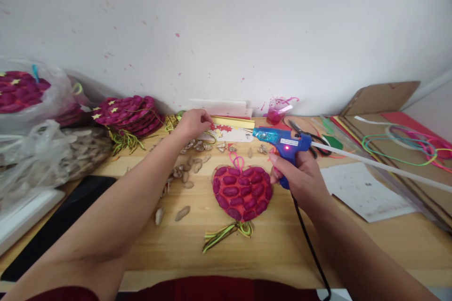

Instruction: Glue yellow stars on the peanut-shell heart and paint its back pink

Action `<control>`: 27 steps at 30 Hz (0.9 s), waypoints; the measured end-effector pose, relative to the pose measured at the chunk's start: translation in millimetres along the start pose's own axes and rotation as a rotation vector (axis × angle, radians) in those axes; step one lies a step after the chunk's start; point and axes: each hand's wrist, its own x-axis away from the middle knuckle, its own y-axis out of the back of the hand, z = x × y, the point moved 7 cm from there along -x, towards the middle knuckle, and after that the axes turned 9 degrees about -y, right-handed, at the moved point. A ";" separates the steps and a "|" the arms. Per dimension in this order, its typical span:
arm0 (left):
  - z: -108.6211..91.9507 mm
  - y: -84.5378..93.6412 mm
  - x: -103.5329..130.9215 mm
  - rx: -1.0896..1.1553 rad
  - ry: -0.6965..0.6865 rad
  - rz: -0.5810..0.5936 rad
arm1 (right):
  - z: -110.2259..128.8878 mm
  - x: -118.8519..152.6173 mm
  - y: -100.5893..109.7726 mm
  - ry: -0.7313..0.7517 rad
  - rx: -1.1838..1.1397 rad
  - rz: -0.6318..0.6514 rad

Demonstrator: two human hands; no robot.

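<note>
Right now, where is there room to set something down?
Bare wood shows along the near side, between the left forearm and the heart's tassel, and between that tassel and the glue gun's black cord. It is crowded by the wall, with stars, scissors and a pink-stained cup, and left of the heart, with peanuts.

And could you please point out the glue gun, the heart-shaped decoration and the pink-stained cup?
Glue gun [282,143]: head view, on its blue body.
Heart-shaped decoration [243,191]: head view, on its bumpy middle.
Pink-stained cup [276,114]: head view, on its wall.
</note>
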 end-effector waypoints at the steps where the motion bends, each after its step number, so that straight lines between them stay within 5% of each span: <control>1: 0.4 -0.5 -0.4 0.005 -0.001 -0.003 | -0.5 -0.1 -0.1 -0.010 -0.023 -0.001; 8: 7.8 12.5 -0.8 0.102 0.074 -0.113 | -6.1 -1.9 3.9 -0.058 -0.122 -0.028; 13: 8.5 16.3 6.7 0.439 0.159 -0.181 | -10.2 -3.6 6.8 -0.078 -0.153 -0.039; 22: -46.0 5.5 51.7 0.916 0.118 -0.007 | -9.7 -1.1 -7.2 -0.253 -0.278 0.065; 27: -50.5 4.6 60.7 0.718 0.028 0.019 | -5.5 1.0 -9.1 -0.238 -0.319 0.101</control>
